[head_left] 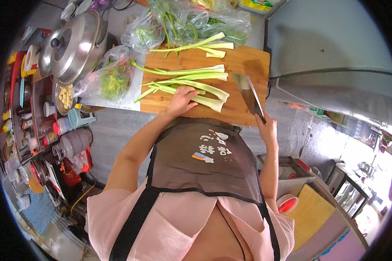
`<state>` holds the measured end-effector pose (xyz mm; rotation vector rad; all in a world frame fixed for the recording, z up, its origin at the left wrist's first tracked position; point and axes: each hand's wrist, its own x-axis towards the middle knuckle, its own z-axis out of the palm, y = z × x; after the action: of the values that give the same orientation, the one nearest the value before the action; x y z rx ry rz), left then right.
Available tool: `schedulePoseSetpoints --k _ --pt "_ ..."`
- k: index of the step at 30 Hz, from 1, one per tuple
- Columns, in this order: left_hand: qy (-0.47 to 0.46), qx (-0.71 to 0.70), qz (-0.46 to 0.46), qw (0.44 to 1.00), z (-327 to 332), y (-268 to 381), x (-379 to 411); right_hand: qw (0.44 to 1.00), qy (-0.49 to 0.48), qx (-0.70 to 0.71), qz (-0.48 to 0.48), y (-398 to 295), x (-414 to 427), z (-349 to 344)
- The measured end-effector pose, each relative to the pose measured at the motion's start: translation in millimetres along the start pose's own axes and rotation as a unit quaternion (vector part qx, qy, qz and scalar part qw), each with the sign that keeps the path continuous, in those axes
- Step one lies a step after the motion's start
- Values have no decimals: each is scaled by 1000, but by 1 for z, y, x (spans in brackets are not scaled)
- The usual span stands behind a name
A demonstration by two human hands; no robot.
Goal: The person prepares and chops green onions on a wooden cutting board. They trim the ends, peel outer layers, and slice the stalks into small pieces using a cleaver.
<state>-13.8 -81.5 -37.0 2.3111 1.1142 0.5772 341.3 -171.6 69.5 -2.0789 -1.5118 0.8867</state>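
Observation:
Celery stalks (209, 100) lie crosswise on a wooden cutting board (238, 114), their wide pale ends towards the right. My left hand (182, 101) rests over the nearest stalks, with its fingers curled onto them. Beyond it lie other celery stalks (199, 70), roughly side by side, and a further group (212, 45) is at the board's far edge. In my right hand (267, 128) is the handle of a kitchen cleaver (251, 93). Its blade is raised at the board's right side, apart from the celery and slightly blurred.
Plastic bags of green vegetables (212, 27) sit behind the board, and another bag (112, 80) lies left of it. A lidded metal wok (76, 45) and a bowl of pale yellow pieces (65, 97) stand farther left. A grey refrigerator (330, 42) borders the right side.

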Motion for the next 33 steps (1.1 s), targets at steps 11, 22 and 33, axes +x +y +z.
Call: schedulePoseSetpoints --k 11,22,33 --pt "-4 130 -40 991 -59 8 -13 959 -185 -165 -139 -4 17 -1" --pt "46 -49 -114 991 -20 -13 -40 919 -202 -278 -195 -11 35 -7" --pt "64 -71 -155 983 -12 -16 -51 887 -249 -277 -272 -39 72 21"
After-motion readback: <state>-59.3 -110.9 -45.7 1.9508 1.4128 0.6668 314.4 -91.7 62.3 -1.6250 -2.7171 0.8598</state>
